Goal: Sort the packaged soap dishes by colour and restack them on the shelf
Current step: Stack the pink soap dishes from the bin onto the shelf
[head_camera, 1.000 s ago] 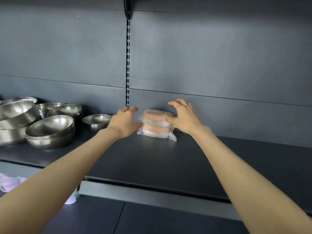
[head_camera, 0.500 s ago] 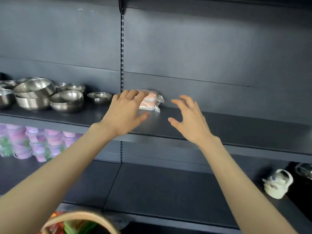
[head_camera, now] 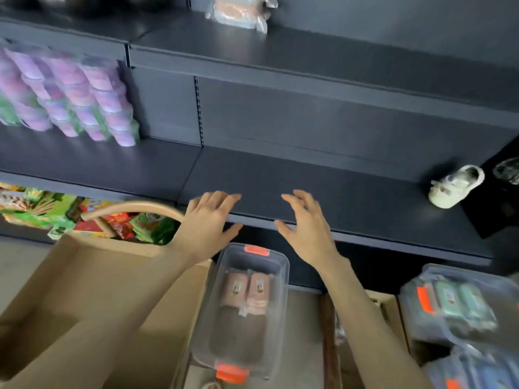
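Note:
A small stack of pink packaged soap dishes [head_camera: 238, 11] lies on the upper dark shelf [head_camera: 309, 49] at the top of the view. Below my hands stands a clear plastic bin [head_camera: 276, 269] with orange latches, and two pink packaged soap dishes [head_camera: 248, 290] lie inside it. A second clear bin [head_camera: 415, 318] at the right holds green packaged soap dishes [head_camera: 460, 304]. My left hand [head_camera: 209, 221] and my right hand [head_camera: 306, 223] hover empty, fingers spread, over the front edge of the lower shelf [head_camera: 337, 197], just above the pink bin.
Stacked purple and green plastic containers [head_camera: 70, 94] fill the lower shelf's left part. A white teapot [head_camera: 455, 186] stands at its right end. A cardboard box [head_camera: 84, 290] sits at the lower left, with a basket handle [head_camera: 126, 209] and colourful packets [head_camera: 36, 206] behind it.
My view has dropped from the upper shelf to the bins on the floor. Both hands pulled back from the pink stack on the upper shelf and came down, empty.

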A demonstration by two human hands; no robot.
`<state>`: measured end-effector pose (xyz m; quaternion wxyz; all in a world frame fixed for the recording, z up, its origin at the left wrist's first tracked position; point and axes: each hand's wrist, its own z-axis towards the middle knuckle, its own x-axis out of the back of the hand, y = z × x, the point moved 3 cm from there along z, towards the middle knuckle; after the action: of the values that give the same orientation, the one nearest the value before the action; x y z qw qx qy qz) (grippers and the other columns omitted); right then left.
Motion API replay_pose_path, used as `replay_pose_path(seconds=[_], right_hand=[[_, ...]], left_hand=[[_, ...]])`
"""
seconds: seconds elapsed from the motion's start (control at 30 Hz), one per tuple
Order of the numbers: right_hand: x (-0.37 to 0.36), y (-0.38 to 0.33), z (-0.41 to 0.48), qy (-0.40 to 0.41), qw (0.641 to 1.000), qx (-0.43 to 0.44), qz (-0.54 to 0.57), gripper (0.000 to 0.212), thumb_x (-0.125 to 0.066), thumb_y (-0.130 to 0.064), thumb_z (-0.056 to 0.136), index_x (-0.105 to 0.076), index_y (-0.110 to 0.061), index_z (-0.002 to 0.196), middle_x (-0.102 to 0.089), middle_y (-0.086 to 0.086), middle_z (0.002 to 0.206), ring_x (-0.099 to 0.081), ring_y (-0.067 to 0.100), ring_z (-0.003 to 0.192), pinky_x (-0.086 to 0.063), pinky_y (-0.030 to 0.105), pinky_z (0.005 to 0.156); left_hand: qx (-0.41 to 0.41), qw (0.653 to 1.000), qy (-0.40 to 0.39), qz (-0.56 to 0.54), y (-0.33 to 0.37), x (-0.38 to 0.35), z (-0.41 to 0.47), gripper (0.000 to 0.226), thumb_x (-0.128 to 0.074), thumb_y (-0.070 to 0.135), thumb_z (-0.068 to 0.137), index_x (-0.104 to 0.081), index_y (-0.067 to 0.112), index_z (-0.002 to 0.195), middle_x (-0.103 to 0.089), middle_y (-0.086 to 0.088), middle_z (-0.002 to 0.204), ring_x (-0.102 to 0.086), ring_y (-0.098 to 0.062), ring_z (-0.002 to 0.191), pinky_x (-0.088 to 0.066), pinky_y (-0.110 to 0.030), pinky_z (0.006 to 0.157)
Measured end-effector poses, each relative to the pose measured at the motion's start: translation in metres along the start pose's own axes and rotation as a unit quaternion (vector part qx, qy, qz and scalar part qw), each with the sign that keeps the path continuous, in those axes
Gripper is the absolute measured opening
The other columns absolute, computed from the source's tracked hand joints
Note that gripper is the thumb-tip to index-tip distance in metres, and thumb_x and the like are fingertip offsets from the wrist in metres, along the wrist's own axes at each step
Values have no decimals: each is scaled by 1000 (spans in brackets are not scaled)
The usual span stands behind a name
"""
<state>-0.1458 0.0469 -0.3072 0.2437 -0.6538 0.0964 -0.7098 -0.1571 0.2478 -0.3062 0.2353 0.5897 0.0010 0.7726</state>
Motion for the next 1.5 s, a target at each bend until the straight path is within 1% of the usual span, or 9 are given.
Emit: replay_pose_path(seconds=[0.2, 0.33, 0.5, 0.7, 0.93, 1.13, 1.23, 1.33, 1.5], right_hand=[[-110, 58, -21, -88, 990, -107, 30, 55, -63, -27, 92, -44, -16, 142, -37, 5, 148, -34, 24, 135, -33, 34, 107], [-182, 93, -32, -138, 974, -166, 68, 50, -66, -20, 89, -50, -11, 136, -46, 6, 139, -42, 23, 129, -33, 29, 104], [-272, 135, -45, -169, 941, -265, 122, 47, -66, -19, 89, -53, -10, 133, -51, 9, 134, -50, 26, 121, -37, 30, 100], [-371, 186, -63, -171, 901, -360, 174, 49, -68, -18, 87, -53, -15, 133, -50, 7, 136, -48, 23, 124, -36, 29, 104], [-460, 236, -68, -108, 873, -430, 204, 63, -70, -26, 86, -41, -10, 140, -46, 6, 138, -43, 28, 128, -32, 35, 106], [-501, 249, -61, -68, 835, -484, 251, 92, -63, -62, 78, -25, -13, 147, -42, 6, 146, -41, 31, 132, -34, 54, 110], [-511, 255, -60, -56, 817, -510, 264, 76, -67, -55, 81, -36, -14, 137, -55, 4, 132, -53, 28, 120, -41, 51, 104], [-510, 259, -63, -23, 807, -525, 270, 59, -72, -44, 82, -40, -12, 119, -61, 1, 108, -60, 25, 100, -47, 36, 86], [-496, 250, -66, 7, 825, -507, 248, 52, -72, -41, 83, -43, -8, 113, -55, -6, 88, -55, 16, 78, -36, 12, 55]], left_hand=[[98, 985, -119, -77, -30, -127, -36, 53, -75, 21, 77, -58, 9, 126, -61, -15, 117, -57, -39, 109, -45, -48, 89], [171, 952, -205, -148, -52, -211, -61, 51, -62, 28, 88, -45, 19, 135, -50, -7, 130, -48, -31, 120, -37, -41, 97], [248, 906, -273, -207, -70, -308, -91, 45, -59, 26, 91, -47, 14, 133, -51, -10, 132, -53, -30, 116, -44, -41, 96], [349, 865, -265, -243, -93, -411, -109, 43, -60, 22, 92, -47, 10, 132, -54, -13, 131, -56, -32, 115, -44, -37, 92], [499, 800, -220, -249, -122, -506, -138, 67, -61, 36, 90, -30, 12, 145, -42, -9, 144, -43, -30, 130, -37, -46, 106], [558, 764, -173, -274, -127, -546, -148, 86, -63, 48, 85, -24, 4, 148, -31, -14, 151, -30, -30, 138, -26, -43, 114], [557, 762, -149, -293, -133, -553, -149, 76, -68, 44, 83, -38, 0, 136, -47, -17, 135, -45, -33, 124, -38, -44, 103], [554, 765, -136, -298, -136, -552, -151, 61, -71, 44, 81, -44, 4, 118, -57, -13, 117, -55, -30, 107, -45, -35, 89], [553, 769, -120, -298, -131, -538, -149, 51, -74, 44, 77, -43, 14, 104, -61, -2, 98, -55, -18, 84, -32, -15, 61]])
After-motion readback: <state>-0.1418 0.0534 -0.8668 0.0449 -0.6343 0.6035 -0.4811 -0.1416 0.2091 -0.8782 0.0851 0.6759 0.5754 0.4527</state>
